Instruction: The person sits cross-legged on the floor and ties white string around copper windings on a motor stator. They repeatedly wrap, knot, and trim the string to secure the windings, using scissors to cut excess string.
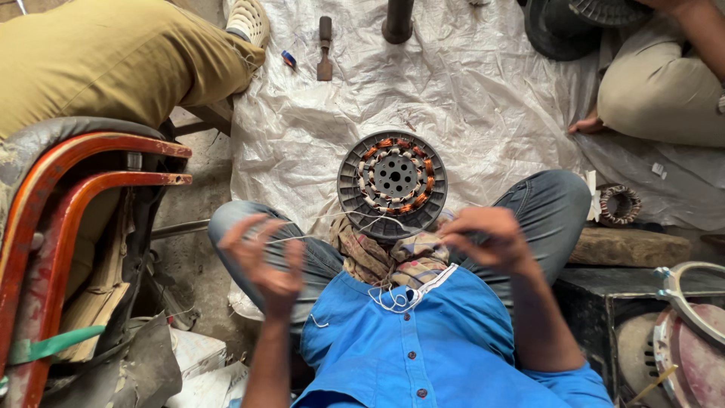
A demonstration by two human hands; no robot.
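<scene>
Between the pinched fingers [468, 240] of the right hand [483, 242] and the curled fingers of the blurry left hand [264, 261] runs a thin white wire [332, 227], pulled tight over the round motor coil [392, 183] propped on the lap cloth [385, 261] by the white sheet's [483, 98] near edge.

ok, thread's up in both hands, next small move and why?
Probably draw the thread taut toward the body: it sags loosely between the left hand and right hand, running up to the round motor core on the lap.
</scene>
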